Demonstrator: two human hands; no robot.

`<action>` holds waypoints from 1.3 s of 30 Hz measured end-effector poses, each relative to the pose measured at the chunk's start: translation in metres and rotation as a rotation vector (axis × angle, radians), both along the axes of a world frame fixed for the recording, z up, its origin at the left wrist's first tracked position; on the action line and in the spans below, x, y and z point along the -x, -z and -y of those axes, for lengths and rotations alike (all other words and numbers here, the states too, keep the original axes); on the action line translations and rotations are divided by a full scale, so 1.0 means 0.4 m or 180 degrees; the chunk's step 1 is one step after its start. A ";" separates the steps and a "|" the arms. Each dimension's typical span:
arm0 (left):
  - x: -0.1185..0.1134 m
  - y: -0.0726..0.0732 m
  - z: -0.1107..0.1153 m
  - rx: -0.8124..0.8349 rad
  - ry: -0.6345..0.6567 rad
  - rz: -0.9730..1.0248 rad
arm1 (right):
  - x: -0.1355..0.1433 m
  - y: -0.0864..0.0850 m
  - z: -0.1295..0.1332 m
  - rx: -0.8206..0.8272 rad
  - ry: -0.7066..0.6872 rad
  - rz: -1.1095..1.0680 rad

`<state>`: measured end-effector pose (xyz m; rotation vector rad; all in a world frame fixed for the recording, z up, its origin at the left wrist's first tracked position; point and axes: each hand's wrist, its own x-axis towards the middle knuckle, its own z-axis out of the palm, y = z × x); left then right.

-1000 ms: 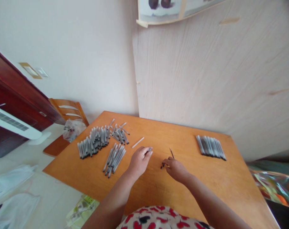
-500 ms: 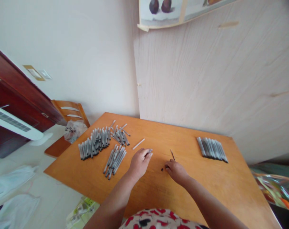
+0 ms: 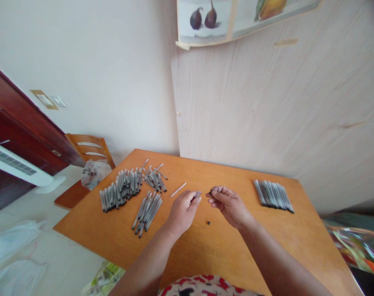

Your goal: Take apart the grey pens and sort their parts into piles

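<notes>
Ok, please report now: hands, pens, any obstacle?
Left hand pinching grey piece. Right hand pinching dark piece. Pens piled left, row at right. Black bit on table, apparently not blocking.

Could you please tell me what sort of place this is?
Probably a room in a home, though I cannot be certain. A fruit painting hangs above the wooden table, a wooden chair stands beyond it, and a tall white fan-like appliance stands at the left.

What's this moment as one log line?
left hand: pinching mostly hidden pale piece | right hand: pinching small dark piece | hands: apart | table: loose black piece, pale stick, pen groups
</notes>
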<state>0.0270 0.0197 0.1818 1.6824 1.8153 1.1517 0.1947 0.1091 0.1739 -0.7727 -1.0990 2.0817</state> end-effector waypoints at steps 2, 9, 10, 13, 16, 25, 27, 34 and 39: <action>-0.002 -0.019 0.000 -0.0028 0.0043 -0.0086 | 0.004 -0.015 0.002 0.0031 0.0042 -0.0124; -0.009 -0.043 0.003 -0.0051 0.0095 -0.0488 | 0.021 -0.028 0.013 -0.0284 0.0218 -0.0149; -0.009 -0.043 0.003 -0.0039 0.0107 -0.0554 | 0.023 -0.029 0.015 -0.0401 0.0241 -0.0117; -0.010 -0.042 0.003 -0.0013 0.0124 -0.0717 | 0.027 -0.036 0.017 -0.0791 0.0271 0.0049; -0.011 -0.042 0.003 0.0015 0.0147 -0.0820 | 0.029 -0.042 0.017 -0.1146 0.0252 0.0321; -0.010 -0.044 0.005 0.0021 0.0147 -0.0874 | 0.032 -0.044 0.018 -0.1659 0.0119 0.0824; -0.011 -0.043 0.006 0.0015 0.0128 -0.0846 | 0.033 -0.050 0.022 -0.1692 0.0130 0.0801; -0.013 -0.041 0.004 0.0023 0.0147 -0.0836 | 0.035 -0.062 0.027 -0.1796 0.0148 0.0769; -0.013 -0.036 0.002 0.0046 0.0177 -0.0871 | 0.032 -0.052 0.026 -0.1833 0.0149 0.0836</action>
